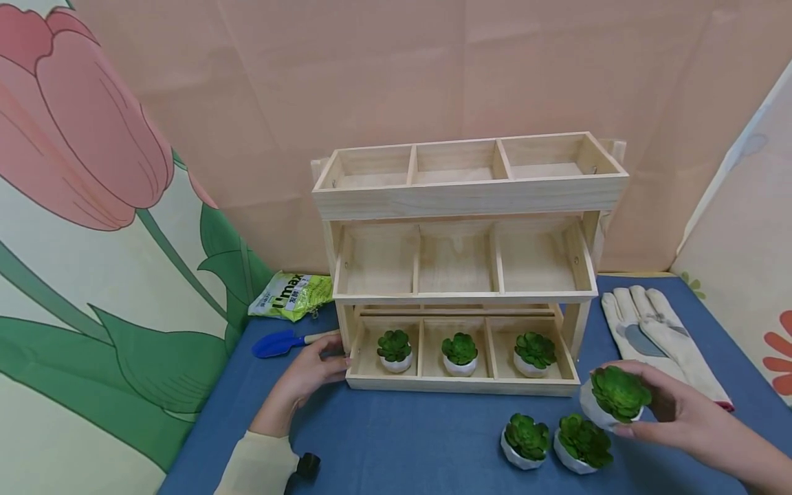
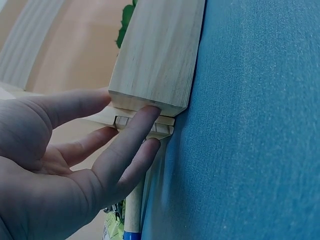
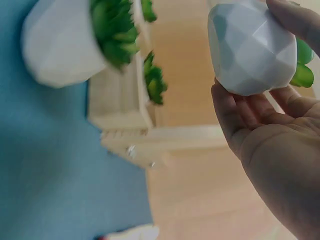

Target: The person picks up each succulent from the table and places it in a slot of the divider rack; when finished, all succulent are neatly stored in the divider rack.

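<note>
White pot [image 3: 252,50], rosette [image 1: 621,393] upward (tilted right)

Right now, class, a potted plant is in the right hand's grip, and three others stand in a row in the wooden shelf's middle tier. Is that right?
Wrong tier: the head view shows those three potted plants in a row in the bottom tier of the wooden shelf. Another potted plant is in the right hand's grip.
</note>
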### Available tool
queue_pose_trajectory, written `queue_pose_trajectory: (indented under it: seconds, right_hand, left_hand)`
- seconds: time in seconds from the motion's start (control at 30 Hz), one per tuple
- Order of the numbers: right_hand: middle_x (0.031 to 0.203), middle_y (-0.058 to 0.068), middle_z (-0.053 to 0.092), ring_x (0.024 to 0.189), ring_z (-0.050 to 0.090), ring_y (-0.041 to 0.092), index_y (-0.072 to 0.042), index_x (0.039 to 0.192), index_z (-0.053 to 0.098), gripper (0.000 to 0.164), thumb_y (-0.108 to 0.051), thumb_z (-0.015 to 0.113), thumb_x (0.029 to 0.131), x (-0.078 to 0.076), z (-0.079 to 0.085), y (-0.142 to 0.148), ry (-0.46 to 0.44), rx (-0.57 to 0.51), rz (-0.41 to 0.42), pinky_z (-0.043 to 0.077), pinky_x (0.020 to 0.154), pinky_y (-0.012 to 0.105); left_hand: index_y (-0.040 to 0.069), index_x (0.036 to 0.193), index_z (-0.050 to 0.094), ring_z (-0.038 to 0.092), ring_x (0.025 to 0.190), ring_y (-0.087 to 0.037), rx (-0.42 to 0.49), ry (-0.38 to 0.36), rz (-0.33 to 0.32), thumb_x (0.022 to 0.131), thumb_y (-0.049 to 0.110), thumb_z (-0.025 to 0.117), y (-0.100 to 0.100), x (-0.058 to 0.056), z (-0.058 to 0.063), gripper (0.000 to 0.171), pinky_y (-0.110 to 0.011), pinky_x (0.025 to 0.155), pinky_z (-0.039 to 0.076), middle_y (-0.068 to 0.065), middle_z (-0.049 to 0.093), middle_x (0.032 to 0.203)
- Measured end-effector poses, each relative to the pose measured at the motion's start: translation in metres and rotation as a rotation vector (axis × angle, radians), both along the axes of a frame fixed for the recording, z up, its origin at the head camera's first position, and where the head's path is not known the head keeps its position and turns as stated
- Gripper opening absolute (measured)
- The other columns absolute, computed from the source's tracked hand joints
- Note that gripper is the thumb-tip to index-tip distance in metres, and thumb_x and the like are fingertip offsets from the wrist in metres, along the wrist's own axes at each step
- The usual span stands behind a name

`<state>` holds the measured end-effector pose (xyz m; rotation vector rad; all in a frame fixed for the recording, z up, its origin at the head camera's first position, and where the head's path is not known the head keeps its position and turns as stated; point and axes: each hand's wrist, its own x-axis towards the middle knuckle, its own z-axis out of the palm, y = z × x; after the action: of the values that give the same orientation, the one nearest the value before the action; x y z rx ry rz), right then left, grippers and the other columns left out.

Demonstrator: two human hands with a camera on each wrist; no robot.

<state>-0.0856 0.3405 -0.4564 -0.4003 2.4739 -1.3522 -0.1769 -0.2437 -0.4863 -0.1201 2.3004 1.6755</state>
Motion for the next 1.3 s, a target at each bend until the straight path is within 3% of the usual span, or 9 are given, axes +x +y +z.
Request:
queue_pose_trajectory:
  seconds: [0.07, 0.27, 0.43, 0.77, 1.07, 1.3]
  right_hand:
    - [0.140, -0.031, 0.050, 0.114, 0.057, -0.006, -0.012, 0.158, 0.041, 0.069, -0.005, 0.074, 0.098, -0.003, 0.004, -0.008, 0.045, -0.028, -0.007, 0.057, 0.081, 0.017]
    - [0.141, -0.016, 0.057, 0.117, 0.062, 0.001, -0.010, 0.157, 0.042, 0.071, 0.001, 0.075, 0.096, -0.011, 0.019, -0.027, 0.138, -0.110, 0.038, 0.059, 0.083, 0.019]
    - [0.136, -0.007, 0.063, 0.114, 0.067, 0.009, -0.011, 0.156, 0.043, 0.069, 0.003, 0.074, 0.096, -0.016, 0.032, -0.042, 0.152, -0.169, 0.078, 0.062, 0.082, 0.024]
    - [0.135, -0.004, 0.062, 0.113, 0.067, 0.011, -0.009, 0.155, 0.043, 0.067, 0.007, 0.071, 0.096, -0.028, 0.056, -0.063, 0.187, -0.238, 0.155, 0.062, 0.084, 0.024]
    - [0.138, -0.003, 0.058, 0.113, 0.065, 0.011, -0.014, 0.149, 0.050, 0.063, -0.003, 0.079, 0.095, -0.039, 0.078, -0.090, 0.226, -0.184, 0.132, 0.061, 0.085, 0.025]
    - [0.137, 0.007, 0.058, 0.114, 0.066, 0.013, -0.019, 0.147, 0.053, 0.063, -0.014, 0.085, 0.093, -0.049, 0.097, -0.114, 0.194, -0.164, 0.109, 0.062, 0.089, 0.025]
  left_hand:
    - [0.000, 0.159, 0.044, 0.065, 0.134, -0.047, 0.003, 0.000, -0.004, 0.101, 0.008, 0.072, 0.000, 0.000, 0.000, 0.065, -0.050, 0.100, 0.065, -0.030, 0.046, 0.160]
    - [-0.002, 0.159, 0.043, 0.063, 0.136, -0.049, 0.014, 0.003, -0.032, 0.101, 0.008, 0.071, -0.001, 0.001, 0.001, 0.065, -0.051, 0.101, 0.064, -0.032, 0.044, 0.162]
    - [-0.002, 0.160, 0.042, 0.062, 0.136, -0.049, 0.014, -0.001, -0.031, 0.102, 0.008, 0.071, -0.001, 0.003, 0.001, 0.066, -0.051, 0.101, 0.064, -0.032, 0.044, 0.162]
    - [-0.001, 0.160, 0.041, 0.061, 0.138, -0.050, 0.008, -0.002, -0.032, 0.102, 0.009, 0.071, -0.001, 0.003, 0.001, 0.066, -0.050, 0.102, 0.064, -0.032, 0.043, 0.162]
    - [-0.002, 0.160, 0.041, 0.061, 0.137, -0.051, 0.007, -0.006, -0.030, 0.102, 0.006, 0.070, -0.001, 0.002, 0.001, 0.066, -0.050, 0.102, 0.064, -0.033, 0.044, 0.161]
    - [-0.003, 0.160, 0.041, 0.061, 0.137, -0.051, 0.011, -0.004, -0.024, 0.102, 0.005, 0.069, -0.001, 0.001, 0.001, 0.065, -0.050, 0.101, 0.064, -0.033, 0.045, 0.160]
